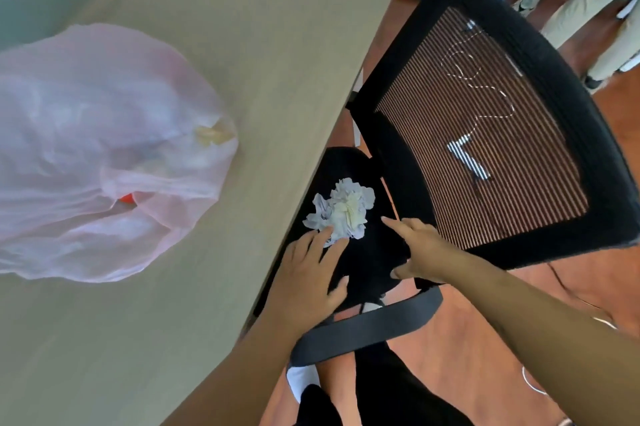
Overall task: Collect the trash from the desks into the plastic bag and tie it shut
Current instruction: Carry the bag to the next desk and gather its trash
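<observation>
- The bag (104,148), pink and half transparent, lies on the worktop (242,45) at the left; some trash shows through it, and its mouth is not tied.
- A crumpled paper (341,212) lies on the black seat of the chair (485,245), just beside the edge of the worktop.
- The left hand (311,270) is flat with straight fingers, and its fingertips touch the lower edge of the paper.
- The right hand (419,249) is spread over the seat, near the paper but apart from it, holding nothing.
- The mesh back of the chair stands to the right.
- A grey armrest (363,325) passes under both forearms.
</observation>
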Demonstrator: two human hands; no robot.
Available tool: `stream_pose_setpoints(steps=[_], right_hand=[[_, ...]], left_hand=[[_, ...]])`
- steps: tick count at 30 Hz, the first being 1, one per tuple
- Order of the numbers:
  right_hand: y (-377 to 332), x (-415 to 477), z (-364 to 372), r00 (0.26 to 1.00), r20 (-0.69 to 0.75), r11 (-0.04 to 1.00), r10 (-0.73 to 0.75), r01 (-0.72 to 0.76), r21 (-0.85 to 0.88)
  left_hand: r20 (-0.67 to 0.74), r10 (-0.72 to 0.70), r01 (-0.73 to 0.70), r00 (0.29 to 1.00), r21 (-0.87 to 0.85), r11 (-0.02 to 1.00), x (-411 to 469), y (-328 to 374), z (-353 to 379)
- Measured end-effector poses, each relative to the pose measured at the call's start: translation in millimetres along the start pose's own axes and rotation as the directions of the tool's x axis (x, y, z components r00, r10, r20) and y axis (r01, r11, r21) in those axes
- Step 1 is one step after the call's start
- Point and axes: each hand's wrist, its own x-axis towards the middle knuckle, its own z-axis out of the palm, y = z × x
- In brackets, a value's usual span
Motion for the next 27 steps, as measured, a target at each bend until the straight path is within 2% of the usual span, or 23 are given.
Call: stream_pose_setpoints(steps=[3, 5, 7, 10, 13, 15, 17, 19, 21, 24, 27], right_hand=[[15.9, 42.4, 5.1, 0.997, 0.078, 0.998, 0.029, -0.033, 0.055], [21.7, 73.0, 6.5, 0.995, 0.1, 0.999, 0.024, -0.026, 0.025], [20.9, 108.0, 7.8, 0.995, 0.098, 1.0, 0.012, -0.012, 0.006], [15.6, 163.7, 13.3, 0.995, 0.095, 0.997, 0.009, -0.002, -0.072], [15.4, 210.6, 18.9, 0.997, 0.072, 0.99, -0.022, 0.032, -0.135], [17.0, 241.3, 22.2, 0.997, 0.067, 0.988, -0.033, 0.042, -0.148], [21.2, 264.7, 27.6, 0.994, 0.11, 0.992, -0.027, 0.04, -0.118], [26.9, 282.1, 38.0, 0.986, 0.159, 0.994, -0.04, 0.055, -0.09], [32.7, 295.0, 50.1, 0.99, 0.119, 0.994, -0.072, 0.081, -0.071], [35.3, 305.6, 63.4, 0.99, -0.007, 0.989, -0.141, 0.141, 0.046], [35.4, 299.8, 66.2, 0.984, 0.044, 0.969, -0.171, 0.16, 0.187]], left_hand=[[0.131, -0.248, 0.254, 0.96, -0.023, 0.967, 29.2, 1.1, 27.1], [0.258, -0.427, 0.457, 0.866, -0.068, 0.887, 48.0, -7.4, 50.9], [0.324, -0.502, 0.558, 0.802, -0.109, 0.822, 69.6, -20.3, 77.7], [0.332, -0.516, 0.577, 0.789, -0.112, 0.809, 100.2, -44.1, 122.4], [0.341, -0.427, 0.483, 0.838, -0.097, 0.87, 122.5, -65.1, 164.3], [0.397, -0.387, 0.46, 0.832, -0.105, 0.882, 134.3, -77.3, 191.1], [0.44, -0.396, 0.485, 0.806, -0.108, 0.868, 143.8, -85.4, 211.0], [0.397, -0.434, 0.513, 0.809, -0.117, 0.85, 148.1, -89.2, 224.6], [0.321, -0.461, 0.525, 0.827, -0.149, 0.838, 151.3, -92.4, 235.9], [0.283, -0.455, 0.523, 0.844, -0.252, 0.814, 154.4, -96.8, 247.1], [0.266, -0.415, 0.484, 0.87, -0.311, 0.818, 155.1, -98.9, 245.6]])
